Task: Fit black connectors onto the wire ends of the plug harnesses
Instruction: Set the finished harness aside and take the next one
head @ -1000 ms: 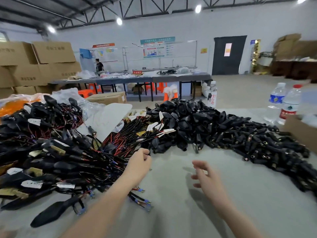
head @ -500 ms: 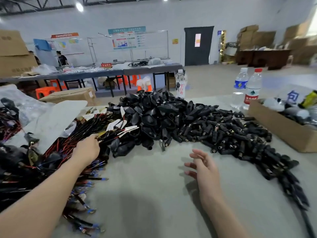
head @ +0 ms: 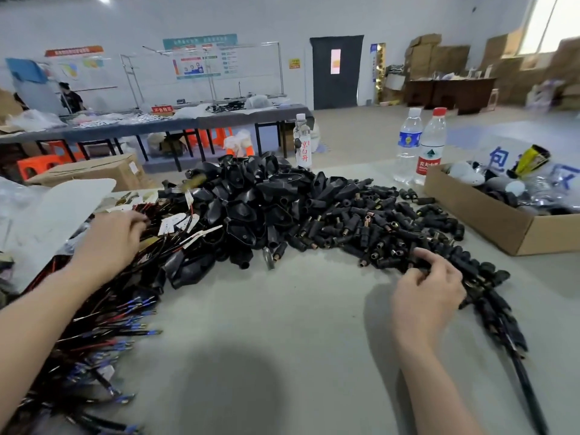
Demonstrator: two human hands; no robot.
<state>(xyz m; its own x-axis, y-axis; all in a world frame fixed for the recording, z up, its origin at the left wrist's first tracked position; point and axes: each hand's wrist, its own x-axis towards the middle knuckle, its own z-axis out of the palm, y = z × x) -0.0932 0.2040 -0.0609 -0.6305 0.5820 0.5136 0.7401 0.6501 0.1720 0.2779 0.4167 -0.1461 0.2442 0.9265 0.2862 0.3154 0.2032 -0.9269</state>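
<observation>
Black connectors (head: 392, 227) lie heaped just beyond the right hand (head: 426, 293), whose curled thumb and fingertips (head: 422, 257) pinch one connector (head: 419, 267) at the pile's near edge, probably picked there because it lies loose and easy to lift. The left hand (head: 110, 243) lies on the plug harnesses (head: 103, 309), fingers buried among the wires; whether they grip one I cannot tell. Half a second ago the right hand hovered open over the bare table (head: 266, 340), short of the pile.

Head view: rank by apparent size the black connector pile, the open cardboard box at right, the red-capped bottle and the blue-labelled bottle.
1. black connector pile
2. cardboard box, partly cut off by the frame
3. red-capped bottle and blue-labelled bottle: too alike to rank
</observation>
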